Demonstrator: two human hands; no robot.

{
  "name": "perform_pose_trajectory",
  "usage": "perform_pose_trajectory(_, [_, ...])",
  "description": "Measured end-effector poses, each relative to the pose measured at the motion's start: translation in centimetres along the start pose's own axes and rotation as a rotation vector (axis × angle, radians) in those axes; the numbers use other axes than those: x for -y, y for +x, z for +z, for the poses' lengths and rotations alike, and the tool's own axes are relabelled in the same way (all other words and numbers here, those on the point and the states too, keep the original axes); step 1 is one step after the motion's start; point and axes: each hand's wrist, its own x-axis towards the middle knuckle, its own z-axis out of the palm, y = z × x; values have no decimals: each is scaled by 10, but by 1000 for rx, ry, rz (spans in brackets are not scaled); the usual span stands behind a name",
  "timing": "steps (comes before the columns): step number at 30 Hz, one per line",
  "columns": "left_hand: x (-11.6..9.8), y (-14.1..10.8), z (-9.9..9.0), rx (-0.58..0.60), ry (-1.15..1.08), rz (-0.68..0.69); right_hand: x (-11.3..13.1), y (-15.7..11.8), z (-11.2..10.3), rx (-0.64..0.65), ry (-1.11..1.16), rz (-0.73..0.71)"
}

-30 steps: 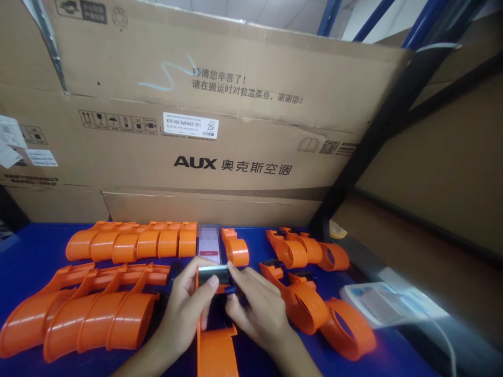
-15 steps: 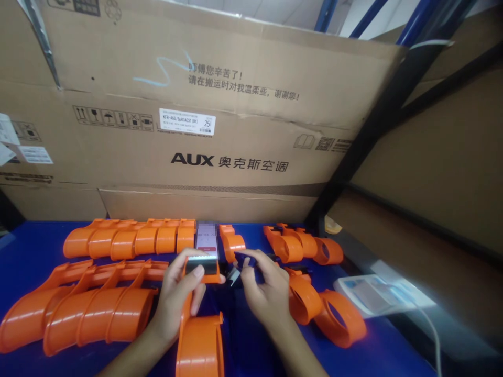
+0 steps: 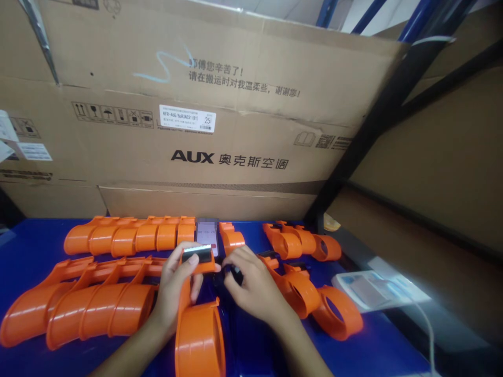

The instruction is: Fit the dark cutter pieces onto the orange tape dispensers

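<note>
My left hand (image 3: pixel 171 288) is closed around the neck of an orange tape dispenser (image 3: pixel 200 340). Its thumb presses on the black plate (image 3: pixel 199 255) at the head, which has a pale toothed edge. The dispenser's curved body hangs below the hand. Just to the right, my right hand (image 3: pixel 253 285) pinches a small dark piece (image 3: pixel 236 273), mostly covered by the fingers. That piece is close to the dispenser's head; whether they touch, I cannot tell.
Rows of orange dispensers (image 3: pixel 129 309) lie left on the blue table (image 3: pixel 251 351); more dispensers (image 3: pixel 338 312) lie right. A phone (image 3: pixel 207 235) stands behind my hands. A white device (image 3: pixel 373 290) with a cable sits at the right edge. A large carton (image 3: pixel 243 115) closes off the back.
My right hand has moved left and turned inward, bringing the dark piece nearer to the dispenser's head. My left hand has shifted slightly left and up with the dispenser.
</note>
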Motion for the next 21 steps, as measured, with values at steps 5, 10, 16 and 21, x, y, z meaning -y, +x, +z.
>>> perform_pose_trajectory(5, [1,0,2,-12,38,15,1,-1,2,105,-29,-52])
perform_pose_trajectory(10, [2,-1,3,-9,48,20,0,-1,0,134,-77,-49])
perform_pose_trajectory(16, [6,1,-1,33,98,38,2,0,-3,-29,14,-49])
perform_pose_trajectory(21, [13,-2,-2,44,182,64,7,-5,-5,-262,161,-96])
